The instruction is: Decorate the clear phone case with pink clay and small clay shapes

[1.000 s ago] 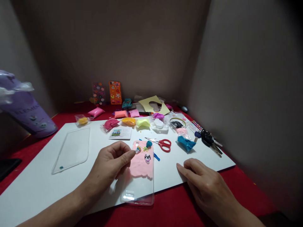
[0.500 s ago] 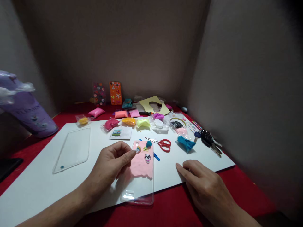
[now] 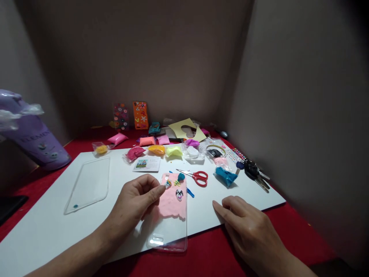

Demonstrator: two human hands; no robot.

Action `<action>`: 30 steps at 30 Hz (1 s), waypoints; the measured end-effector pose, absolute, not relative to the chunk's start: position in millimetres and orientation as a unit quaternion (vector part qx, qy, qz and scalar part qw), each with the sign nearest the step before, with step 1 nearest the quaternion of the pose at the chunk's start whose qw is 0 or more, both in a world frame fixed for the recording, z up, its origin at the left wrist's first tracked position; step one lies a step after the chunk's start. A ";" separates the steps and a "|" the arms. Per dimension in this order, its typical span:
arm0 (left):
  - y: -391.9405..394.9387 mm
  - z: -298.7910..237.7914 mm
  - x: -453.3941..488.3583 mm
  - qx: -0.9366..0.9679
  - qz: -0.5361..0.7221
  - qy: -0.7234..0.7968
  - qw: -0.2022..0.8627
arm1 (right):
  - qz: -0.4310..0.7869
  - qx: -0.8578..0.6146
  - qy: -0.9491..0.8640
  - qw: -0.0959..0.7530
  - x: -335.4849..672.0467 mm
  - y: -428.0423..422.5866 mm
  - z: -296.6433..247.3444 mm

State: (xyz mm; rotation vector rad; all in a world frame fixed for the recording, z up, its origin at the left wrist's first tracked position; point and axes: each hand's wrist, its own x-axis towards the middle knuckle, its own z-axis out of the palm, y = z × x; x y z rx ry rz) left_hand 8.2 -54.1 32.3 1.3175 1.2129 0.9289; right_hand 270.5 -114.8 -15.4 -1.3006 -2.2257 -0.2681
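A clear phone case [image 3: 168,234] lies at the board's front edge, its upper part coated in pink clay [image 3: 173,207]. Small clay figures sit on the pink: a rainbow piece [image 3: 168,184], a blue lump [image 3: 181,177], yellow-green strips [image 3: 177,183] and a white-and-black face [image 3: 179,194]. My left hand [image 3: 142,198] is closed at the case's left edge, thumb tip beside the rainbow piece; its grip is partly hidden. To the right, my right hand [image 3: 248,221] rests at the board's edge, index finger stretched out, other fingers loosely bent, holding nothing visible.
Red-handled scissors [image 3: 198,177] and a blue tool [image 3: 190,192] lie just beyond the case. Blue clay [image 3: 226,177] and keys [image 3: 258,175] are on the right. Another clear case [image 3: 89,184] lies left on the white board [image 3: 52,215]. Several clay packets line the back.
Both hands keep nearly the same pose and place. The view has tilted very slightly; no object has visibly been moved.
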 end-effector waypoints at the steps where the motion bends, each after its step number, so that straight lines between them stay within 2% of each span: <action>1: -54.6 32.2 7.7 0.552 0.390 0.509 0.533 | -0.092 -0.487 -0.824 0.274 270.9 -114.6 -14.0; 10: -54.3 28.4 5.2 0.548 0.391 0.507 0.538 | 0.085 -0.516 -0.759 0.387 279.5 -112.4 -8.4; 19: -52.7 29.0 7.0 0.553 0.389 0.512 0.530 | 0.074 -0.536 -0.781 0.313 278.0 -107.1 -9.2; 30: -55.3 31.5 6.1 0.546 0.386 0.512 0.538 | -0.020 -0.524 -0.816 0.242 274.6 -97.0 -6.0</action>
